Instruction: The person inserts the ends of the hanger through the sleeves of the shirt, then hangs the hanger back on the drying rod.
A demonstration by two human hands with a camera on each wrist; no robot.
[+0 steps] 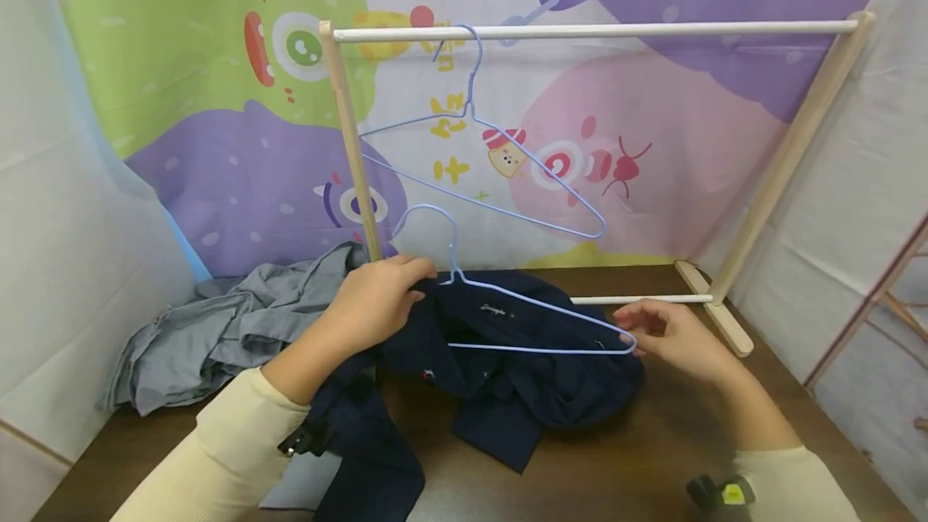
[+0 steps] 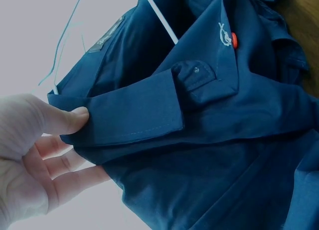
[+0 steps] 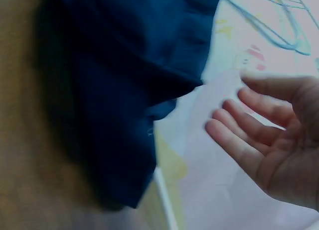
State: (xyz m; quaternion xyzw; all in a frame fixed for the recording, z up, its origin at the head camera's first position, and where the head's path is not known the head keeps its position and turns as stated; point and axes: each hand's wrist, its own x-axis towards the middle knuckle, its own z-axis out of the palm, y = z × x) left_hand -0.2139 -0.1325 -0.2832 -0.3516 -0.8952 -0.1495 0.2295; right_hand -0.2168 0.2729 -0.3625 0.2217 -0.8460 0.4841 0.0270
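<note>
A dark navy shirt (image 1: pixel 507 393) lies bunched on the table, with a blue wire hanger (image 1: pixel 536 308) at its neck opening. The hanger's left part is hidden in the cloth, and its right end sticks out in front of the shirt. My left hand (image 1: pixel 377 304) pinches the shirt beside the hanger's hook; in the left wrist view, the thumb (image 2: pixel 75 119) presses on a folded band of cloth with the fingers behind it. Close by the hanger's right end is my right hand (image 1: pixel 674 337). Its fingers (image 3: pixel 234 140) are loosely bent, with nothing between them in the right wrist view.
A second blue wire hanger (image 1: pixel 540 159) hangs from the white rail (image 1: pixel 616 31) of a wooden rack (image 1: pixel 790 159) behind the shirt. Crumpled grey clothing (image 1: pixel 232 329) lies at the left. A printed cloth (image 1: pixel 239 127) covers the back.
</note>
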